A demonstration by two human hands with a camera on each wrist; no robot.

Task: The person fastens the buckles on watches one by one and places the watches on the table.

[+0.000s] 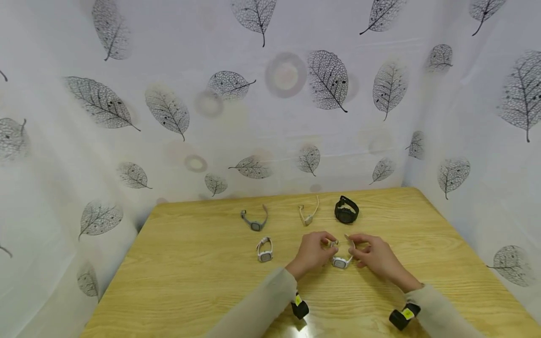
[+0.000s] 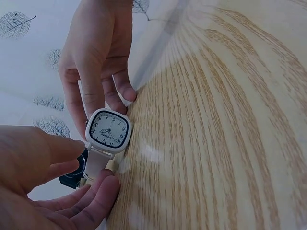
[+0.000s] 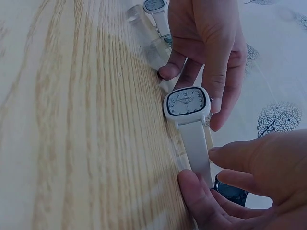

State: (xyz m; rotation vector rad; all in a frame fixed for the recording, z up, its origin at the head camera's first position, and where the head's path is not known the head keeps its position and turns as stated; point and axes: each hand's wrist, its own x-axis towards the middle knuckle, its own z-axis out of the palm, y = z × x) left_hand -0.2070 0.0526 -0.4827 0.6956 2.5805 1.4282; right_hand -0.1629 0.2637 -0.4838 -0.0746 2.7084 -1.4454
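A white wristwatch (image 1: pixel 340 263) with a square case lies dial up on the table, its two strap halves standing up apart. The left hand (image 1: pixel 313 252) pinches the buckle half between thumb and fingers. On the other side, the right hand (image 1: pixel 376 256) pinches the longer half of the strap. In the left wrist view, the watch dial (image 2: pixel 109 130) has black numerals inside a dark rim. In the right wrist view, thumb and fingers hold the white strap (image 3: pixel 195 146) on both sides.
Behind the hands stand a black watch (image 1: pixel 345 215), a small pale watch (image 1: pixel 309 219) and a grey-blue watch (image 1: pixel 255 226). To the left, another white watch (image 1: pixel 265 256) has its strap looped. The wooden table (image 1: pixel 181 277) meets a leaf-print curtain (image 1: pixel 177 155) at the back and sides.
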